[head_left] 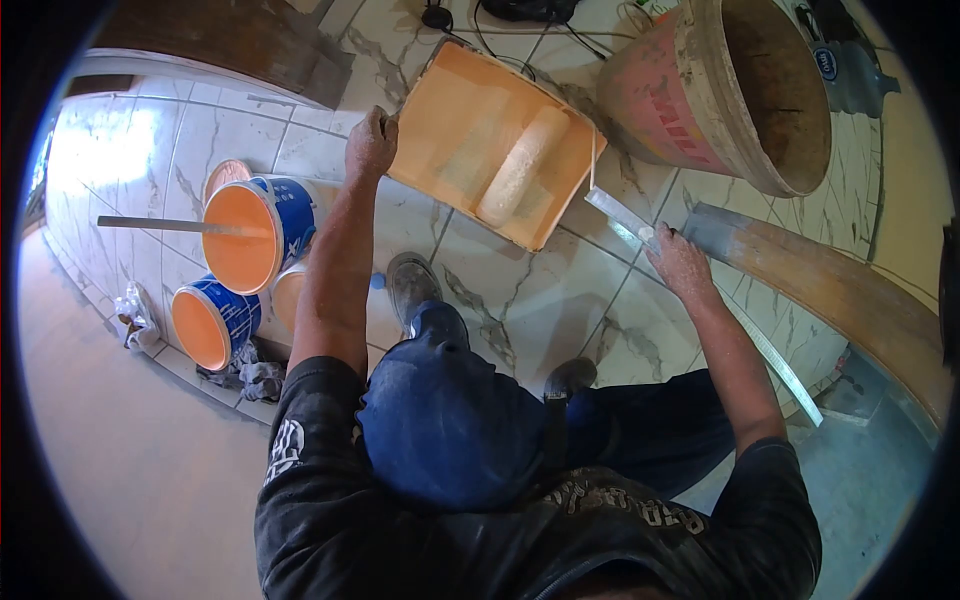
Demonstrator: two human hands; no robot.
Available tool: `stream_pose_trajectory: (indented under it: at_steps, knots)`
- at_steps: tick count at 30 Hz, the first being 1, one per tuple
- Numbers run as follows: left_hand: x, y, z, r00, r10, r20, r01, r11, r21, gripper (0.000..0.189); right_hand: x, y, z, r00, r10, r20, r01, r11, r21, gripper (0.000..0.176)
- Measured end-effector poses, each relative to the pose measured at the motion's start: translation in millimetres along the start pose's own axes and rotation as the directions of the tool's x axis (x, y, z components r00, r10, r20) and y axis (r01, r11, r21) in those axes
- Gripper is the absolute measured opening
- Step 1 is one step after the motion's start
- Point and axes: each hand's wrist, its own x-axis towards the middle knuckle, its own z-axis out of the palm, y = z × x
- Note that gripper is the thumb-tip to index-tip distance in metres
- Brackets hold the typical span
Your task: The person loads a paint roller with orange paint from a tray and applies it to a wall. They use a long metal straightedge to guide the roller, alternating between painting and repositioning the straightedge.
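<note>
An orange paint tray (pixel 440 115) lies at the top centre, with a paint-covered roller (pixel 525 165) resting in it. My left hand (pixel 371 146) is closed at the tray's left edge, its fingers curled there. To the right of the tray, my right hand (pixel 679 260) is closed around a long, pale metallic strip (pixel 765 345), which runs from near the tray's right corner down to the lower right. The roller's handle reaches the tray's right side.
Two blue-and-white buckets of orange paint (pixel 294 212) (pixel 238 308) stand left, a stick (pixel 160 223) across one. A large dirty bucket (pixel 650 100) leans at upper right. A curved wooden board (pixel 820 275) is at right; grey rags (pixel 262 380) lie lower left.
</note>
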Motion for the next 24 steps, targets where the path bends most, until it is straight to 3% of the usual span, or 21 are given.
stream_pose_trajectory:
  at_steps: [14, 16, 21, 24]
  knots:
    - [-3.0, 1.0, -2.5, 0.998, 0.057, -0.013, -0.057, 0.997, -0.053, 0.022, 30.8, -72.7, -9.0, 0.996, -0.026, -0.081, 0.035, 0.994, 0.105, 0.035]
    - [-3.0, 0.3, -5.3, 0.998, 0.058, -0.017, -0.059, 0.997, -0.054, 0.022, 31.2, -78.6, -15.7, 1.0, 0.0, -0.025, 0.004, 0.985, 0.173, 0.036]
    - [2.1, -5.4, -7.4, 0.999, 0.047, -0.008, -0.048, 0.998, -0.048, 0.022, 12.5, -53.2, -21.8, 0.996, 0.007, -0.094, 0.007, 0.989, 0.151, 0.034]
    - [6.8, -11.8, -10.6, 0.997, 0.071, -0.007, -0.072, 0.995, -0.063, 0.022, -1.3, -31.0, -22.9, 0.998, 0.055, -0.017, -0.053, 0.993, 0.104, 0.034]
